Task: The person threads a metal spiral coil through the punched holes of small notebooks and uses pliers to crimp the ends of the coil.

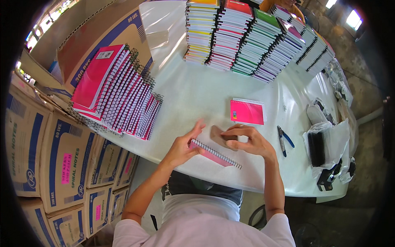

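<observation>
A pink-covered spiral notebook [214, 154] is tilted with its coil side up near the table's front edge; wire juts out past its right end. My left hand [185, 144] holds its left end, thumb against the coil and forefinger stretched away. My right hand [251, 140] hovers beyond the coil, fingers bent and apart from the thumb, with no object plainly visible in it. A brownish patch beside those fingers looks like a shadow, though I cannot tell for sure. Farther back lies a pink notebook [247, 112] with a punched edge and no coil showing.
Blue-handled pliers [284, 140] lie to the right, near plastic-wrapped black coils [317, 148]. Pink spiral notebooks [98, 82] are piled at left. Tall notebook stacks [242, 37] line the back, where a person [302, 14] is partly visible. Cardboard boxes [68, 164] stand left of the table.
</observation>
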Motion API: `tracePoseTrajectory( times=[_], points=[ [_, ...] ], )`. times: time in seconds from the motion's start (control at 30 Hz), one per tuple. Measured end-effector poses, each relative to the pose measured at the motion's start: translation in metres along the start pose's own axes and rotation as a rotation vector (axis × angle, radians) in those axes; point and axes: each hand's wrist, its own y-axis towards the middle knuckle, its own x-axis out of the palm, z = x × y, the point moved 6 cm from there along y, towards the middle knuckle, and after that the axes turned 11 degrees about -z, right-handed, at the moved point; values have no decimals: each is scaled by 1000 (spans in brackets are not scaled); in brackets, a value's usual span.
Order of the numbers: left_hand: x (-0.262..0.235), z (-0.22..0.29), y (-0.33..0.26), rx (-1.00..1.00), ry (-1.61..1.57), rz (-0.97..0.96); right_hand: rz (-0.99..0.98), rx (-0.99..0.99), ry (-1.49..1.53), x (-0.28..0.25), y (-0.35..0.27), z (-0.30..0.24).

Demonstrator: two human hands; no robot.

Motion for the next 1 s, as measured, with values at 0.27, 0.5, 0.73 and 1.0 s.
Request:
tracePoseTrajectory(
  times=[0.27,0.5,0.73,1.0],
  points=[
    [-29,51,5,90,38,42,418,228,-587,-34,-96,49],
    [5,29,11,78,773,158,748,532,-902,-50,-157,119],
    [18,35,11,24,1126,204,597,-119,-500,50,-76,-18],
    [22,50,12,2,1165,185,559,-313,-654,64,-42,-51]
  ],
)
